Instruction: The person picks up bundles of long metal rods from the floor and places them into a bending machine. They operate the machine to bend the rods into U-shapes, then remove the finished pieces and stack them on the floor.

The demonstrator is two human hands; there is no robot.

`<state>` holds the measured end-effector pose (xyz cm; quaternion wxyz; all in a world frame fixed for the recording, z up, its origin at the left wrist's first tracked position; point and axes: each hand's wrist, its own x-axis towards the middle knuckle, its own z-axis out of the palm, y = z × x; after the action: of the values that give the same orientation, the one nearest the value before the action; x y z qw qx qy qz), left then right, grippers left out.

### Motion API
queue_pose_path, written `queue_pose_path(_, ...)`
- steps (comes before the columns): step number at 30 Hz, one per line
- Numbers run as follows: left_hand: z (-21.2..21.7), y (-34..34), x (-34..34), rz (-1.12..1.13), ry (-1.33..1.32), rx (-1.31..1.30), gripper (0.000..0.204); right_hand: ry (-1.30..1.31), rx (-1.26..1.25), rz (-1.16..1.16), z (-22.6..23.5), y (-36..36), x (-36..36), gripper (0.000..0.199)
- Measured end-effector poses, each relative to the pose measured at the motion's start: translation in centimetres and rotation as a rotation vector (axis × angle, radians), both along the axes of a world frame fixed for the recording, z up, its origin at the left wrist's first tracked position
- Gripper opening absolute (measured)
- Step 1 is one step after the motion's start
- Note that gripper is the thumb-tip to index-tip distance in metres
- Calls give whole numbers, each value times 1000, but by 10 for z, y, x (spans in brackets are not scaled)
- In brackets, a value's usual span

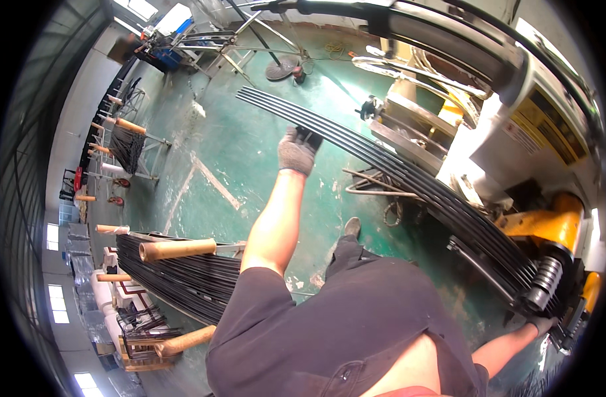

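A row of long, thin black metal rods [356,147] runs side by side from the upper middle down to the machine at the lower right. My left hand [297,152], in a grey glove with dark fingers, closes around the rods from below, a short way in from their far ends. At the rods' other end, my right hand [544,324], also gloved, grips them from beneath, close to the machine; its fingers are partly hidden. Just above the rods there sits a yellow machine head [548,221] with a thick metal coil spring [545,283].
To my left stands a rack with cardboard-tube-covered arms [177,249], holding many black rods [177,278]. A similar rack [127,149] is farther back. Bent metal tubes [382,184] lie beside the machine. A round metal base [283,68] stands on the green floor [210,159].
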<state>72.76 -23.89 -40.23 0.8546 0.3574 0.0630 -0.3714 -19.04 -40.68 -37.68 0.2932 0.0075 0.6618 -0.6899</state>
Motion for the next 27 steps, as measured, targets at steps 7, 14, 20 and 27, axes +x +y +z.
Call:
queue_pose_path(7,-24,22,258,87,-115,70,38,-259,174,237,-146,127,84,52)
queue_pose_path(14,-24,9,361,68,-200,190,32,-272,521,114,-142,236,245,44)
queue_pose_path(20,-2,30,338,-111,-366,192,33,-176,652,182,-119,252,257,48)
queue_pose_path(27,-9,21,345,-145,-356,187,39,-155,422,184,-123,243,274,40)
